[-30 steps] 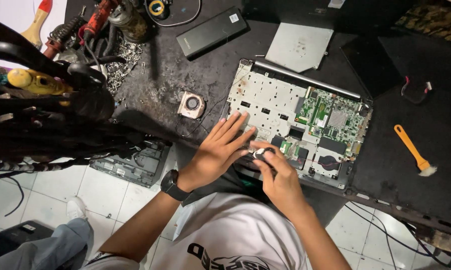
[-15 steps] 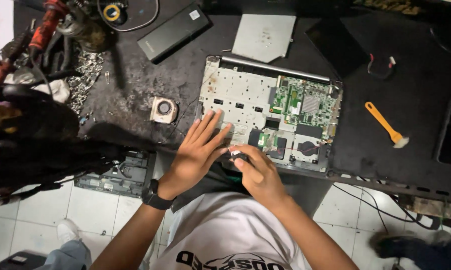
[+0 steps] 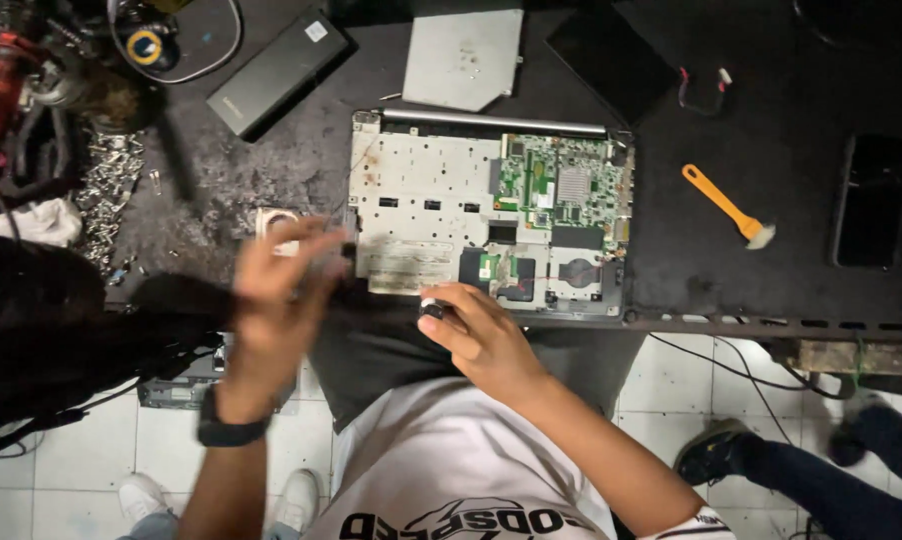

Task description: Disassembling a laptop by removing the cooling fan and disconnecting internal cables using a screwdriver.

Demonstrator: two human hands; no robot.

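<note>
At the near edge of the opened laptop (image 3: 491, 215), my right hand (image 3: 476, 335) curls closed around a small dark tool (image 3: 432, 309). My left hand (image 3: 276, 290) (blurred) hovers left of the laptop, fingers spread, holding nothing I can see, wrist raised.

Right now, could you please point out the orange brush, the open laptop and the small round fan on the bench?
Orange brush (image 3: 716, 201), head view, on the middle of its handle.
Open laptop (image 3: 426, 195), head view, on its pale metal plate.
Small round fan (image 3: 274, 219), head view, on its casing above the left hand's fingers.

Left hand (image 3: 276, 290) blurred, fingers spread, watch on wrist, right hand (image 3: 476, 335) curled, forearm bare
</note>
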